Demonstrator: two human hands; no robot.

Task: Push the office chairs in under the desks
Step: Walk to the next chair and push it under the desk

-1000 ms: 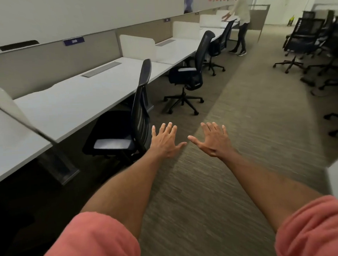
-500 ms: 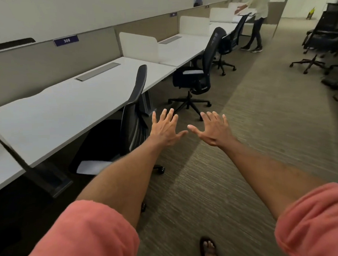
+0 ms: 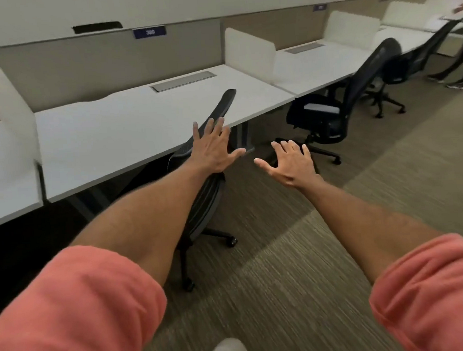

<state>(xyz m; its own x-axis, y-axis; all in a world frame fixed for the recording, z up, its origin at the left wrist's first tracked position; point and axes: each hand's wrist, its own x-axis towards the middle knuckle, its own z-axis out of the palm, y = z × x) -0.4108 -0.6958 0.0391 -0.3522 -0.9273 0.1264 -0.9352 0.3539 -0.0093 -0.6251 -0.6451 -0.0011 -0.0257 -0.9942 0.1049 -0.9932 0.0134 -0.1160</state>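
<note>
A black mesh office chair stands at the white desk, its seat hidden under the desktop and behind my left arm. My left hand is spread flat in front of the chair's backrest; whether it touches the mesh I cannot tell. My right hand hovers open to the right of the chair, holding nothing. A second black chair stands pulled out from the neighbouring desk. A third chair is further along.
White divider panels separate the desks along a beige partition wall. Another person's legs show at the far right. Striped carpet spreads to the right and toward me.
I have stepped closer and turned left toward the near chair. My left hand has moved over its backrest and the seat has gone under the desk.
</note>
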